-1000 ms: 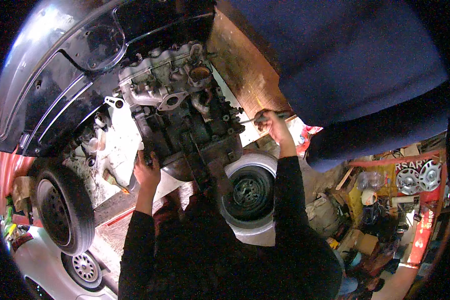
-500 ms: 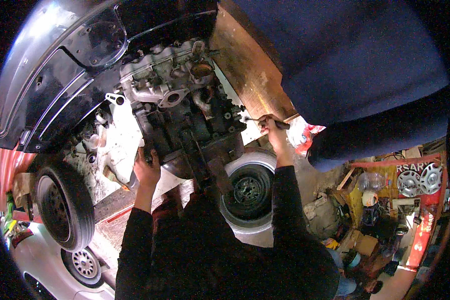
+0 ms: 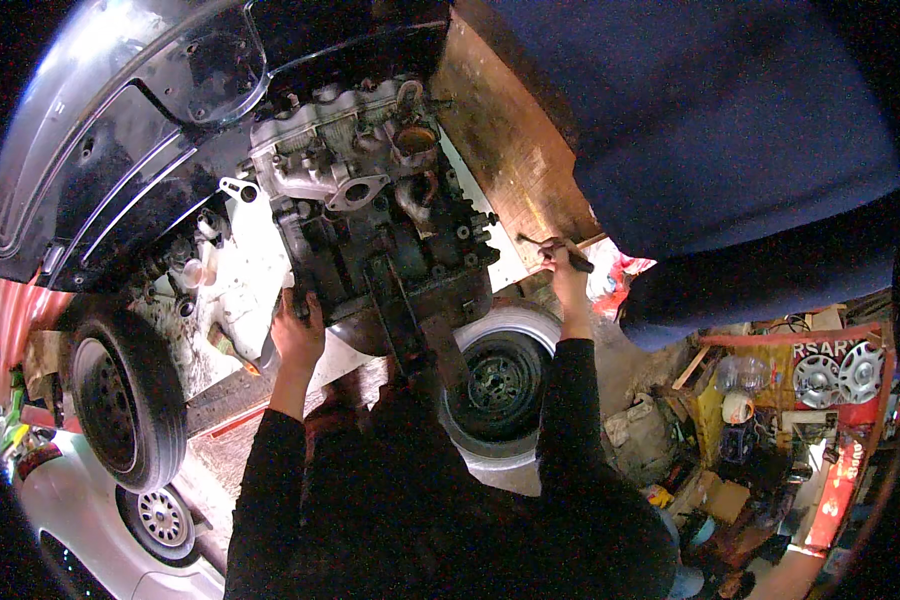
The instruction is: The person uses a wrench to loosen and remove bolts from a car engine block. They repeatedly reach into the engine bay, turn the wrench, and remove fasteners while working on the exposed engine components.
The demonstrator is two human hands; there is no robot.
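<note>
**Engine block: left hand bracing, right hand on tool**

Head view:
- Left hand [image 3: 298, 335] is pressed flat against the lower left side of the engine block [image 3: 375, 235], fingers spread and curled over its edge. Bracing it, not gripping a separate item.
- Right hand [image 3: 567, 268] is closed around a slim dark hand tool [image 3: 555, 248], likely a wrench or ratchet handle. Its far end points toward the block's right flank; the tip's exact contact point is too small to tell.
- The block sits between the two hands, just above them in frame, tilted, with ports and the manifold flange exposed.

Progress, as a judgement: the block looks stripped of most ancillaries and is out in the open, so heavy removal reads as done. Fastener work on the right flank appears to be in hand; how many bolts remain I can't tell.

Clearance:
- A rusty brown panel [image 3: 515, 150] lies just beyond the right hand, so swing room for the tool is tight that way.
- A white-rimmed wheel [image 3: 500, 385] sits just below, between the forearms.
- A mounted tyre [image 3: 125, 395] is well left of the left hand.
- The dark body panel [image 3: 120, 160] above the left hand leaves little room upward.
</note>
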